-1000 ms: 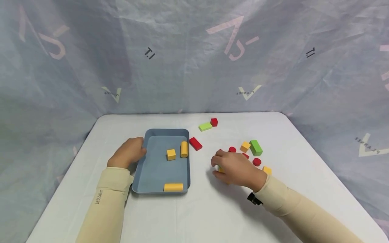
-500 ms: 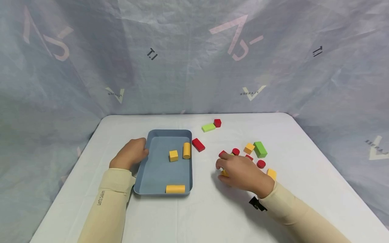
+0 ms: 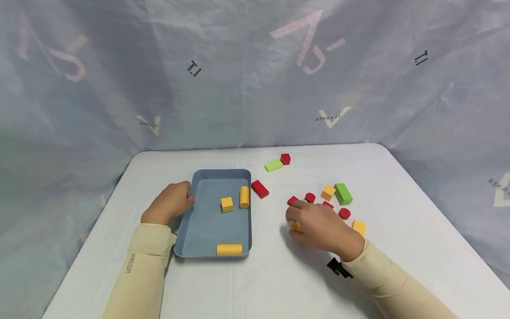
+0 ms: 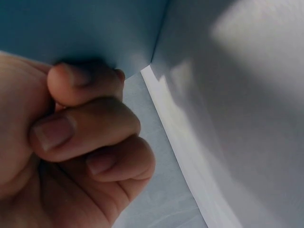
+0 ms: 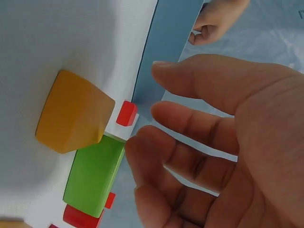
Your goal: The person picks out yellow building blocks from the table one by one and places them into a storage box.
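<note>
My left hand [image 3: 169,204] grips the left rim of a blue-grey plastic tray [image 3: 207,230], thumb and index finger at the edge and the other fingers curled below, as the left wrist view shows. Inside the tray lie a yellow cube [image 3: 226,204] and two yellow cylinders, one [image 3: 244,197] along the right wall and one [image 3: 229,249] at the near wall. My right hand [image 3: 318,225] hovers over a group of blocks, fingers loosely bent and apart. Just beyond its fingertips in the right wrist view are a yellow block [image 5: 73,114] and a green block [image 5: 95,175].
Around the right hand lie red discs [image 3: 344,213], a yellow block [image 3: 359,227], another yellow block [image 3: 328,193] and a green block [image 3: 343,194]. Right of the tray is a red block [image 3: 260,189]. Farther back, a light green block [image 3: 273,165] touches a red cube [image 3: 285,159].
The right hand has shifted slightly right, uncovering more of a red block beyond its fingers. The left hand stays on the tray rim. The head view has moved a little.
</note>
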`<state>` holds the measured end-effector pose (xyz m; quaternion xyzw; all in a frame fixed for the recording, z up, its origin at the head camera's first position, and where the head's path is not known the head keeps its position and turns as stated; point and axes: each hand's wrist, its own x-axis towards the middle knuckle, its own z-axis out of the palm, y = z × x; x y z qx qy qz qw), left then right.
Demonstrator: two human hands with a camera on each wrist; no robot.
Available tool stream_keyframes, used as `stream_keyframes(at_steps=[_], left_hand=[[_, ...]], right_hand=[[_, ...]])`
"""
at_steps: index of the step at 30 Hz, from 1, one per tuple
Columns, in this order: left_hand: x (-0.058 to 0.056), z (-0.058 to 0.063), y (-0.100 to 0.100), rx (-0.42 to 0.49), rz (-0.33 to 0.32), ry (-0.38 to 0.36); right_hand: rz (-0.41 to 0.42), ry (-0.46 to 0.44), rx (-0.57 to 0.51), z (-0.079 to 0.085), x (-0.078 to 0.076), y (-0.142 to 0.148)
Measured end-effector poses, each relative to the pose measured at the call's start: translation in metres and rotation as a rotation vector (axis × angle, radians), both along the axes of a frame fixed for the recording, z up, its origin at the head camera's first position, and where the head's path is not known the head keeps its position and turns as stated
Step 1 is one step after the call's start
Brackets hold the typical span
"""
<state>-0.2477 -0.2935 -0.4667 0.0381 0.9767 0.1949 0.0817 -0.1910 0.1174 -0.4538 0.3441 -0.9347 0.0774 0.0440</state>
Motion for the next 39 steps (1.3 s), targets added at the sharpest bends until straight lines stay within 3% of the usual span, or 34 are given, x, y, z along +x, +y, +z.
stream_keyframes(at_steps=[13,28,39], left_hand=[[0.0,-0.001,0.0,-0.018,-0.017,0.011],[0.0,0.002,0.002,-0.026,-0.018,-0.008],[0.002,0.004,0.001,-0.023,-0.022,0.002]], right_hand=[[-0.042,-0.043,0.061,-0.009,-0.002,0.004],[-0.101,-0.016,0.085,-0.017,0.0,0.002],[-0.099,0.01,0.086,-0.02,0.0,0.001]])
